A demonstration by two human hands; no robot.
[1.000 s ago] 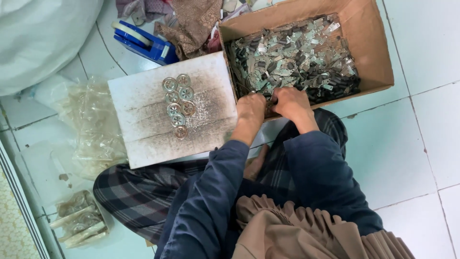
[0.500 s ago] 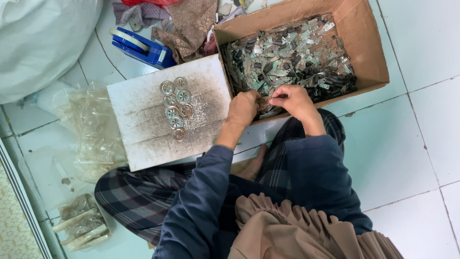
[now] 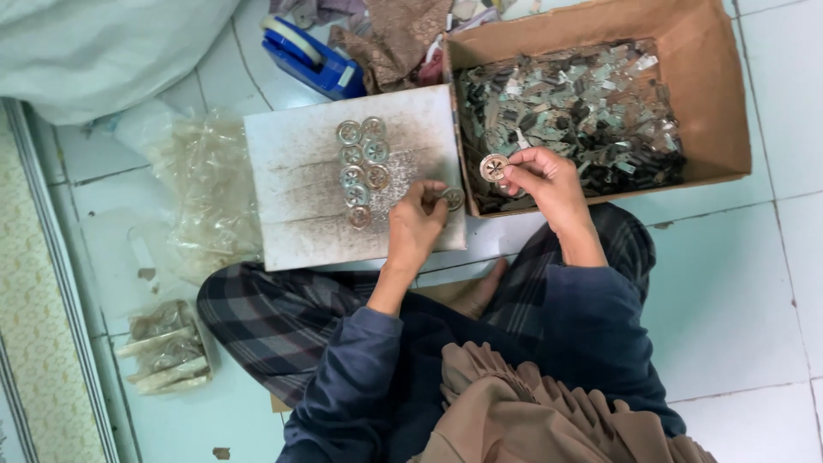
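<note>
My right hand [image 3: 544, 176] pinches a round metal disc [image 3: 494, 166] over the cardboard box [image 3: 720, 103]; my left hand [image 3: 416, 225] pinches another at the white board [image 3: 300, 214] edge. Light, stiff, probably slippery; best taken by the rim.

Round metal discs [image 3: 361, 171] on white board [image 3: 291, 214]: 7 laid in two columns, plus 1 disc [image 3: 494, 167] pinched in right hand [image 3: 542, 176] and 1 disc [image 3: 453, 198] at fingertips of left hand [image 3: 416, 225]; total 9 discs seen. Boards: 1; cardboard boxes [image 3: 720, 103]: 1, small metal pieces [image 3: 574, 103] inside too many and too jumbled to count. Blue tape dispensers [image 3: 313, 62]: 1; hands: 2; clear bags [image 3: 210, 184] beside board: count unclear, heap overlapping
</note>
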